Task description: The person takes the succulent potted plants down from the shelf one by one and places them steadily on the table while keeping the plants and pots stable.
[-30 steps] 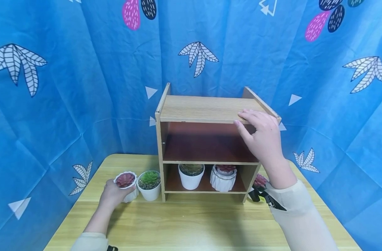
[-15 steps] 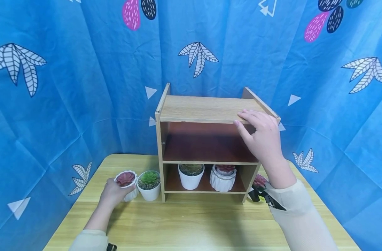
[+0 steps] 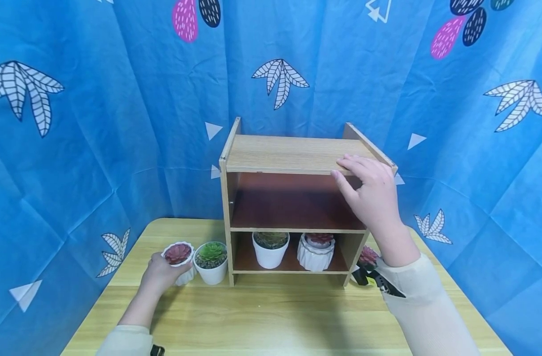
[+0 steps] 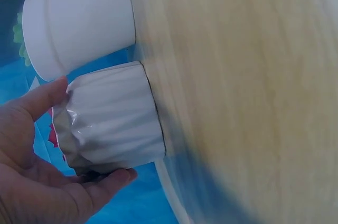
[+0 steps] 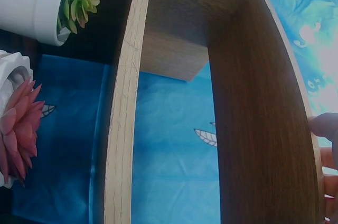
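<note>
At the left of the table, my left hand holds a fluted white pot by its rim, thumb on one side and fingers on the other. A dark red succulent fills the pot, which stands on the table. Beside it is a smooth white pot with a green succulent. My right hand rests on the top board of a wooden shelf, near its right end. Its fingers lie on the board, with the thumb at the front edge.
Two more potted succulents stand in the shelf's bottom compartment: a smooth white pot and a fluted white pot with a red plant. Right of the shelf, my right forearm partly hides a pink succulent. A blue patterned curtain surrounds the table.
</note>
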Action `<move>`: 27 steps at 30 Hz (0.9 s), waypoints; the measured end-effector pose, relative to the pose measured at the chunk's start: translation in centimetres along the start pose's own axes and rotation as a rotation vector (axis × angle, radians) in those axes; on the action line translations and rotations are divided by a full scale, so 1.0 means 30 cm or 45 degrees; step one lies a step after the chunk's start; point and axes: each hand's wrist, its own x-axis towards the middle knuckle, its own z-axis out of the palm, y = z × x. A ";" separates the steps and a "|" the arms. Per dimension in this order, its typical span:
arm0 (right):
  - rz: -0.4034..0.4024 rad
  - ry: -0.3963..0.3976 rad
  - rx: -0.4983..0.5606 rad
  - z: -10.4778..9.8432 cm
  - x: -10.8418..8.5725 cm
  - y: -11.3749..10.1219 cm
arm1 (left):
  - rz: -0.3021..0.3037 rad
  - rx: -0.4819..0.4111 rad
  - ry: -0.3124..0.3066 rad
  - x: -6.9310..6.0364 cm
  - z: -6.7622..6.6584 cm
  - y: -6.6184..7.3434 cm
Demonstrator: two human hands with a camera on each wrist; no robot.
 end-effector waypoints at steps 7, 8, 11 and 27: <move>0.004 -0.003 0.002 -0.002 0.001 0.000 | 0.010 0.069 0.017 -0.027 -0.022 0.018; 0.005 -0.004 0.002 -0.003 0.001 0.000 | 0.011 0.084 0.024 -0.031 -0.026 0.023; 0.010 -0.009 0.004 -0.004 0.001 0.000 | -0.001 0.125 0.026 -0.041 -0.039 0.036; 0.002 -0.001 0.004 0.000 0.001 0.001 | 0.109 0.270 0.123 -0.085 -0.060 0.095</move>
